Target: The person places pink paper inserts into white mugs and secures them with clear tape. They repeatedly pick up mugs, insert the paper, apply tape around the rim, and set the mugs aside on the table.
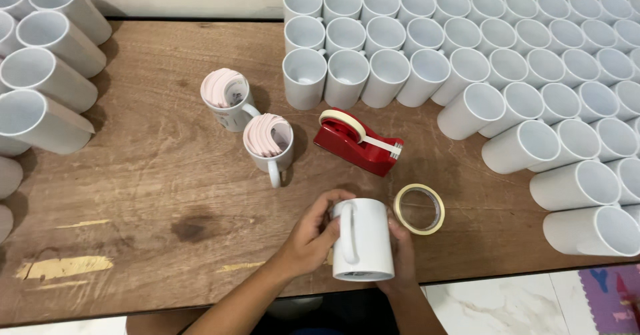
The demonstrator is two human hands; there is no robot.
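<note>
Just mug (362,240) near table edge (507,274)

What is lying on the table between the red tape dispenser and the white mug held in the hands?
Only bare wood: in the head view, nothing lies between the red tape dispenser and the white mug. The loose tape roll sits just right of that stretch.

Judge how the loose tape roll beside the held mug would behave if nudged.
The tape roll lies flat, so it would likely slide, not roll. It looks a thin hollow ring, probably light. On edge, it could roll toward the table edge.
</note>
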